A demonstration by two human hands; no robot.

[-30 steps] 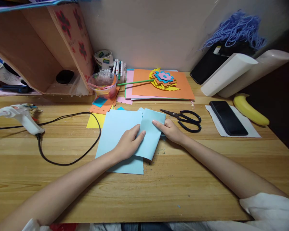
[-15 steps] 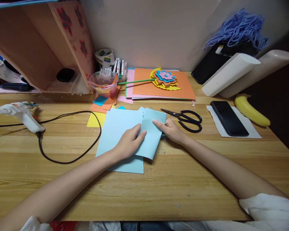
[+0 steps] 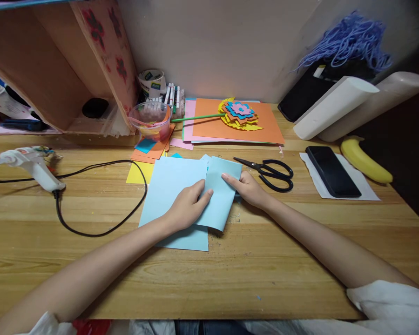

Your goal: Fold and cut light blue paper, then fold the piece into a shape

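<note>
A sheet of light blue paper (image 3: 220,204) is folded over and curves at its right side. My right hand (image 3: 247,187) pinches its right edge, thumb on top and the other fingers mostly hidden beneath. My left hand (image 3: 188,204) grips the left part of the folded paper, its thumb and fingers pressed on it. Below lies another light blue sheet (image 3: 172,179), flat on the table, partly covered by my left hand and forearm. Black-handled scissors (image 3: 267,173) rest just beyond my right hand.
A white glue gun (image 3: 35,168) with a looping black cord lies left. Behind are a plastic cup (image 3: 150,121), orange paper (image 3: 268,123) and a layered paper flower (image 3: 240,114). A phone (image 3: 332,172), banana (image 3: 365,160) and white roll (image 3: 335,108) are at right.
</note>
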